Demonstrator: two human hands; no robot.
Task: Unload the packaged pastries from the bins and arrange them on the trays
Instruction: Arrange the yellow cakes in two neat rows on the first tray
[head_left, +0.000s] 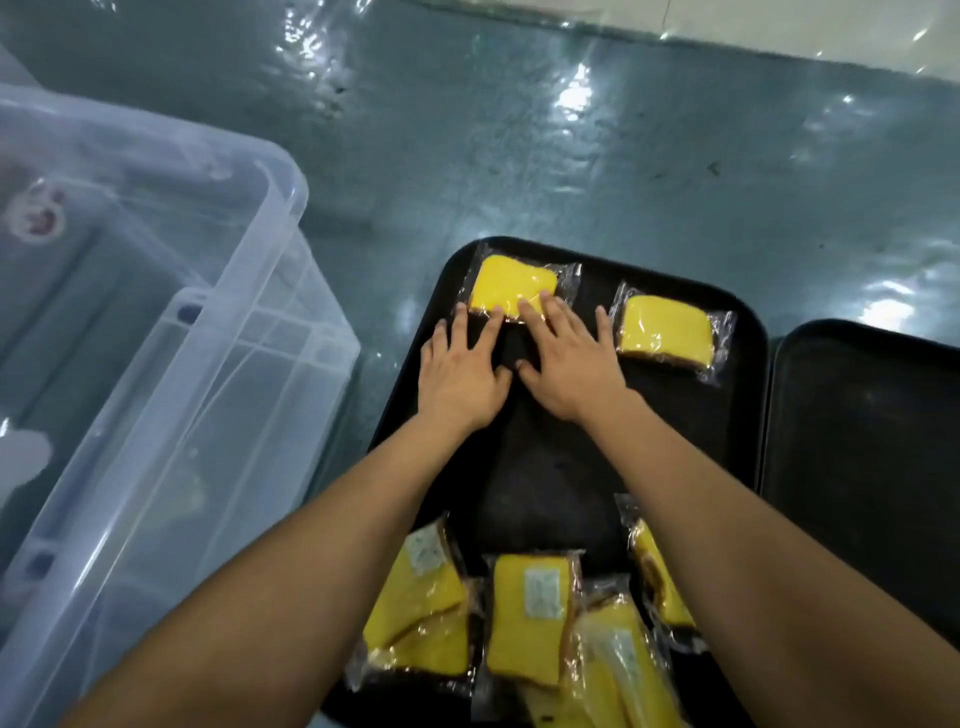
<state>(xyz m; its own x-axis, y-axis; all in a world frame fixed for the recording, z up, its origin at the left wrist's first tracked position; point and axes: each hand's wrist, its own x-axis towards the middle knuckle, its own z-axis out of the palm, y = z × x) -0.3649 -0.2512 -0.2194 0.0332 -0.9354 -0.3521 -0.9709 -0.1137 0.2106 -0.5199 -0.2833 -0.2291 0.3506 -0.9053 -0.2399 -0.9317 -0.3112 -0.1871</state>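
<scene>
Head view. A black tray (737, 415) lies on a glossy grey-green floor (571, 156), with a second black tray (872, 441) just beside it on the right. Both forearms reach forward over the first tray. The left hand (460, 371) and the right hand (569, 358) lie flat and close together, thumbs nearly touching, fingers straight and spread; neither hand grips anything. The fingertips of both hands rest on the near edge of a wrapped yellow pastry (511, 286) at the tray's far left corner. A second wrapped pastry (667, 327) lies at the far right of the same tray, apart from the first and just beside the right hand's little finger. At the tray's near end, a loose pile of pastries (530, 618) in clear wrappers overlaps between and under the forearms, some showing white labels. On the left, well apart from the hands, stand clear plastic bins (249, 364), one nested behind the other; their contents are too blurred to tell.
</scene>
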